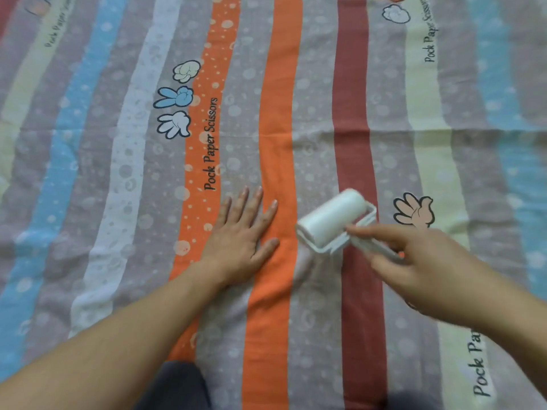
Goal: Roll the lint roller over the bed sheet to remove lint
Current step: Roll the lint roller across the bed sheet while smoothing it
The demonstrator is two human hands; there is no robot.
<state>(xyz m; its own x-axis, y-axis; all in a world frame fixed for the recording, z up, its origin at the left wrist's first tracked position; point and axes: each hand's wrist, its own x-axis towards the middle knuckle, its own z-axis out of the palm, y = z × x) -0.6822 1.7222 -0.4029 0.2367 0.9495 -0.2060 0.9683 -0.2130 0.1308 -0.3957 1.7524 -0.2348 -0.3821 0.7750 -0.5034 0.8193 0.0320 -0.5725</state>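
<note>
A striped bed sheet in orange, grey, blue, dark red and pale yellow fills the view, printed with cartoon hands and the words "Pock Paper Scissors". My right hand grips the white handle of a lint roller, index finger stretched along the handle towards the frame. The white roll lies on or just above the sheet over a grey stripe, between the orange and dark red stripes. My left hand rests flat on the sheet, fingers spread, just left of the roller, across an orange stripe.
A horizontal crease crosses the sheet beyond the hands. A dark-clothed knee shows at the bottom edge. Flat sheet stretches out on all sides of the hands.
</note>
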